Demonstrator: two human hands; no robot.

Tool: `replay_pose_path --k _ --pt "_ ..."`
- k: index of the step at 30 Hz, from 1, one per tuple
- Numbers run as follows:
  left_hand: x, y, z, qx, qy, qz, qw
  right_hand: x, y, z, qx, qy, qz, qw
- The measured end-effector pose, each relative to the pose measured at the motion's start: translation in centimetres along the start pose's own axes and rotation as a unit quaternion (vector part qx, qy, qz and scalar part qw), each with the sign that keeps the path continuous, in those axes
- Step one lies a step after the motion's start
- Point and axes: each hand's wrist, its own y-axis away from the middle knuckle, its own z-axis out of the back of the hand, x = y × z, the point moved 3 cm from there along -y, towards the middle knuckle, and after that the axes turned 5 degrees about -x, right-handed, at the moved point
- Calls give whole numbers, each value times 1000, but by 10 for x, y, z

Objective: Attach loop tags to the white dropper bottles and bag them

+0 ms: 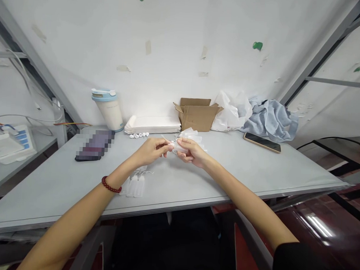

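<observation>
Over the middle of the table, my right hand is closed around a translucent white plastic sleeve. My left hand meets it at the sleeve's left end, thumb and fingertips pinched together on a small white piece that is too small to name. Just behind my right hand lies a pile of similar translucent sleeves, partly hidden by it. Several sleeves with white string loops lie side by side near the front edge, by my left wrist. A row of small white pieces sits beyond my left hand.
Along the wall stand a cup with a blue lid, a stack of white sheets, an open cardboard box, a white plastic bag and a blue cloth. A phone lies right; a blurred dark item lies left.
</observation>
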Motion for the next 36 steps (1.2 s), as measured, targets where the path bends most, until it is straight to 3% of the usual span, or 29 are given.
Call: replay_pose_path --k 5,9,12,16,20,23,31,36 --pt "0 0 -1 -4 16 29 999 1 0 -2 -20 11 28 999" --pt "5 -2 3 -49 80 83 992 3 1 1 -76 43 87 992" --pt "7 -3 5 -49 99 104 988 3 0 5 -116 58 114 985" --pt "4 -1 3 -33 50 43 997 4 -1 9 -142 49 124 981" --pt "-1 1 0 -55 -20 -50 997 1 -3 11 -136 22 75 988" --pt "-2 1 -1 -70 -28 -56 996 1 -3 11 -130 12 65 989" --pt "5 -2 -2 21 143 83 986 7 1 7 -115 45 142 982" --pt "3 -1 0 57 150 85 983 8 2 7 -119 73 162 977"
